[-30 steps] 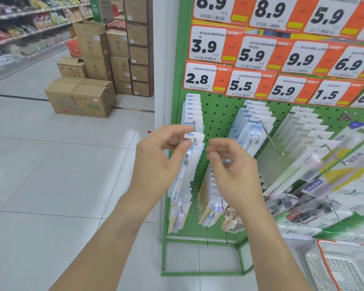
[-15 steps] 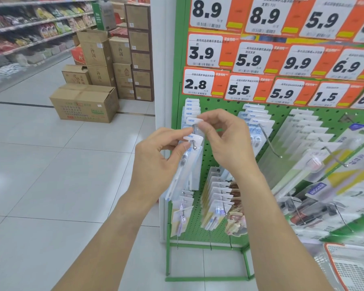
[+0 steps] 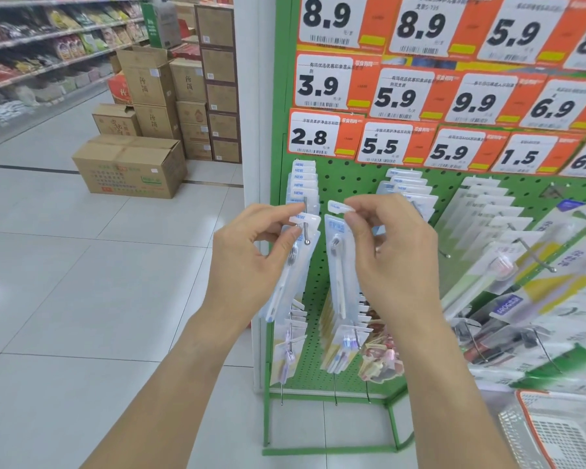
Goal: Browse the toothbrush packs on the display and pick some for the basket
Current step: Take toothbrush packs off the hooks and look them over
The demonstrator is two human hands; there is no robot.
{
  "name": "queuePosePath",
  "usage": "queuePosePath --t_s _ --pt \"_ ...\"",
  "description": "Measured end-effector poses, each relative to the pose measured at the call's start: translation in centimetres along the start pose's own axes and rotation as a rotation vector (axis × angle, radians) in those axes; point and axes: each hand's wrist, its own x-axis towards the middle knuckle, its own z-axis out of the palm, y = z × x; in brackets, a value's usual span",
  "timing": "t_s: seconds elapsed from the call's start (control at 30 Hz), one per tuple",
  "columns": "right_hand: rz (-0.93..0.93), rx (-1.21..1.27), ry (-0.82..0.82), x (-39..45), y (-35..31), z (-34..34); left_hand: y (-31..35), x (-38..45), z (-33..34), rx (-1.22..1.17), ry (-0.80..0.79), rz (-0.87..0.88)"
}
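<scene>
Toothbrush pack (image 3: 337,265): clear blister, white card top, pale brush inside; hangs free in front of the green pegboard display (image 3: 352,184), off its hook (image 3: 306,228). Right hand (image 3: 391,255) pinches its top tab, thumb and forefinger closed. Left hand (image 3: 251,262) pinches the front hanging pack (image 3: 293,262) on the hook.
</scene>
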Motion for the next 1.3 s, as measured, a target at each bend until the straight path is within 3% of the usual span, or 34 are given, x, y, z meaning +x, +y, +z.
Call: queuePosePath --t_s 0.4,0.57,0.63,0.7,0.8,0.93,1.13,1.23,1.3 --pt "-0.005 0.023 0.082 -4.5 -1.7 -3.0 -0.1 -0.5 -0.5 -0.126 -0.069 -0.042" --pt "0.037 0.064 0.068 -5.8 -2.4 -4.5 1.2 -1.9 -1.7 -0.280 0.235 -0.012" --pt "0.089 0.123 0.039 -6.7 -2.6 -4.6 1.7 -3.9 -1.9 -0.349 0.257 -0.003" --pt "0.167 0.198 -0.013 -7.9 -2.6 -4.1 1.6 -6.8 -1.5 -0.340 0.137 -0.087" --pt "0.360 0.358 -0.100 -10.0 -1.8 -2.6 0.5 -10.5 -1.0 -0.255 -0.129 -0.363" --pt "0.557 0.571 -0.168 -12.0 -0.6 -0.4 -0.7 -11.8 -1.2 -0.326 -0.406 -0.565" --pt "0.704 0.654 -0.370 -13.2 0.4 1.0 -1.8 -12.9 -2.1 -0.287 -0.309 -0.694" --pt "0.713 0.654 -0.526 -13.7 0.5 1.3 -2.0 -13.6 -2.2 -0.304 -0.187 -0.780" --pt "0.694 0.647 -0.545 -14.1 0.5 1.5 -2.2 -14.0 -2.5 -0.319 -0.146 -0.819"
